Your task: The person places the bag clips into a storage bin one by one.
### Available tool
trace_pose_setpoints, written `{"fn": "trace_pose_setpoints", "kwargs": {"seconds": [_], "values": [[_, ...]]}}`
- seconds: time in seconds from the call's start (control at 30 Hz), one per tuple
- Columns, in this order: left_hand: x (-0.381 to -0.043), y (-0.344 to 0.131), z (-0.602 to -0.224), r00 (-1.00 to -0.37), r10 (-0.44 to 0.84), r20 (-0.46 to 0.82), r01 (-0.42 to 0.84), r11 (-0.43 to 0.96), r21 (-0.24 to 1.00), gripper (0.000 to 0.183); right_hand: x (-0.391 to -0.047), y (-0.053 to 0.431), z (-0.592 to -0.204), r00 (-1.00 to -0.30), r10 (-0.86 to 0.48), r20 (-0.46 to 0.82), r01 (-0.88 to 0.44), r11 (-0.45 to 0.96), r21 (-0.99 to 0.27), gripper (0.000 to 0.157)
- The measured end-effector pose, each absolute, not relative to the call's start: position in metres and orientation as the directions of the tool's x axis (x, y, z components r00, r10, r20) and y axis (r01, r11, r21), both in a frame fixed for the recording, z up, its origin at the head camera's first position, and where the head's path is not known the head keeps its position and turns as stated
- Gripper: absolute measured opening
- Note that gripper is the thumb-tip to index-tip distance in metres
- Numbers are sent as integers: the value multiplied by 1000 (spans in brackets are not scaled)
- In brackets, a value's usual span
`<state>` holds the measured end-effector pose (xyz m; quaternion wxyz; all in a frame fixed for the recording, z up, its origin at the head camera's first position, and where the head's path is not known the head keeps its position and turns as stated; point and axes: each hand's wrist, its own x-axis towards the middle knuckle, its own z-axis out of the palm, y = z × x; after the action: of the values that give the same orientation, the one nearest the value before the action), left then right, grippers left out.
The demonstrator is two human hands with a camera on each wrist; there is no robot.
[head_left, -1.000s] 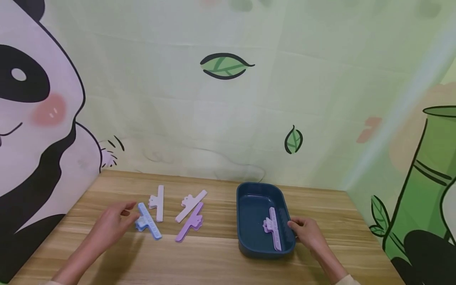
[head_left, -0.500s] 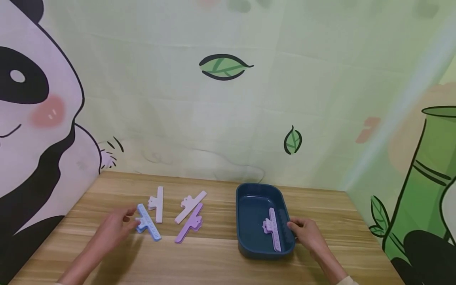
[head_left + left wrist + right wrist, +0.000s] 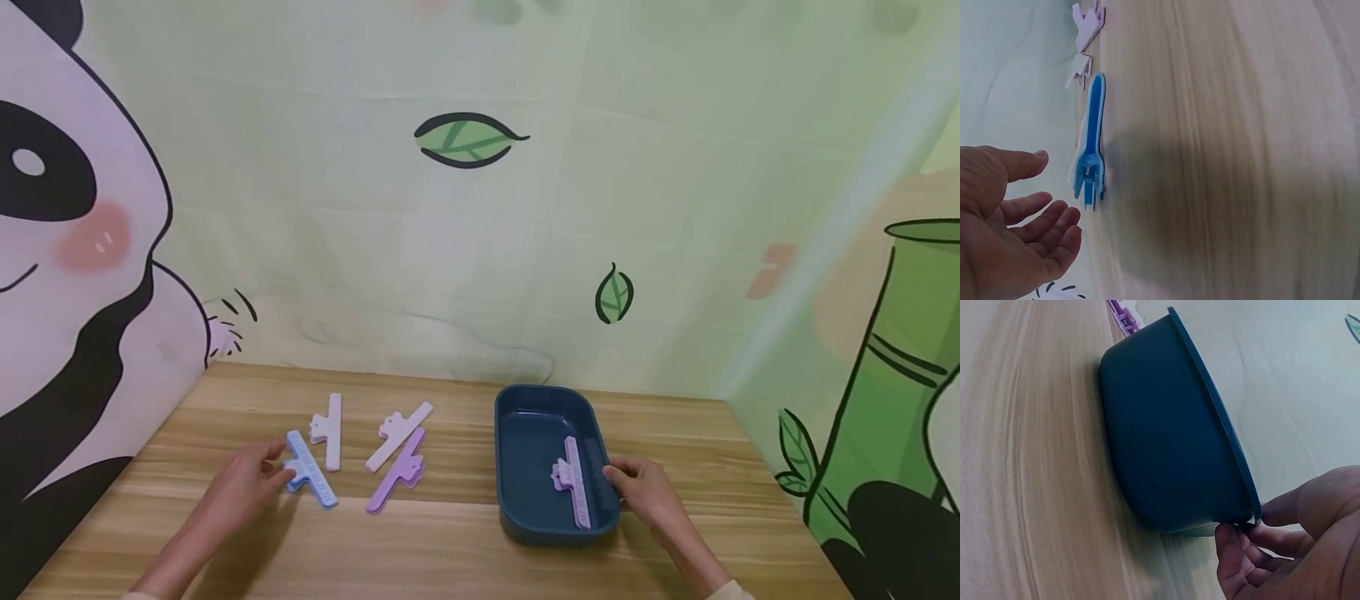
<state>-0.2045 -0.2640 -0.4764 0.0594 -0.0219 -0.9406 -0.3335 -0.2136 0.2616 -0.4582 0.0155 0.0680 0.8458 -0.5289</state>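
My left hand (image 3: 243,483) is beside a light blue bag clip (image 3: 311,471), thumb and fingers apart. In the left wrist view, a gap shows between the blue clip (image 3: 1091,137) and the relaxed fingers. My right hand (image 3: 648,496) pinches the right rim of a dark blue plastic box (image 3: 517,508); the right wrist view shows thumb and fingers at the rim of the box (image 3: 1172,425). A pale purple clip (image 3: 577,487) lies inside the box. On the table, a white clip (image 3: 334,433), a pale clip (image 3: 401,435) and a purple clip (image 3: 399,471) lie near the blue one.
Everything stands on a wood-grain table (image 3: 420,558). A printed cloth backdrop (image 3: 337,208) with a panda and leaves rises behind the table's far edge.
My left hand has shifted slightly right, closer to the blue clip. The right hand stays at the box's rim, and the clips and box have not visibly moved on the table.
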Motion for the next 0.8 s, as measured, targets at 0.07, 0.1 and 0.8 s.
{"fn": "trace_pose_setpoints", "kwargs": {"seconds": [0.07, 0.1, 0.8], "values": [[-205, -264, -479, -992, 6, 129, 86, 776, 625, 48, -213, 262, -458, -991, 97, -96, 129, 434, -891, 30], [-206, -264, -480, -991, 9, 131, 89, 776, 624, 48, -213, 262, -458, -991, 97, -95, 128, 435, -892, 30], [-210, -265, -493, -988, 44, 146, 125, 785, 607, 40, -214, 263, -460, -991, 99, -94, 128, 435, -891, 30]]}}
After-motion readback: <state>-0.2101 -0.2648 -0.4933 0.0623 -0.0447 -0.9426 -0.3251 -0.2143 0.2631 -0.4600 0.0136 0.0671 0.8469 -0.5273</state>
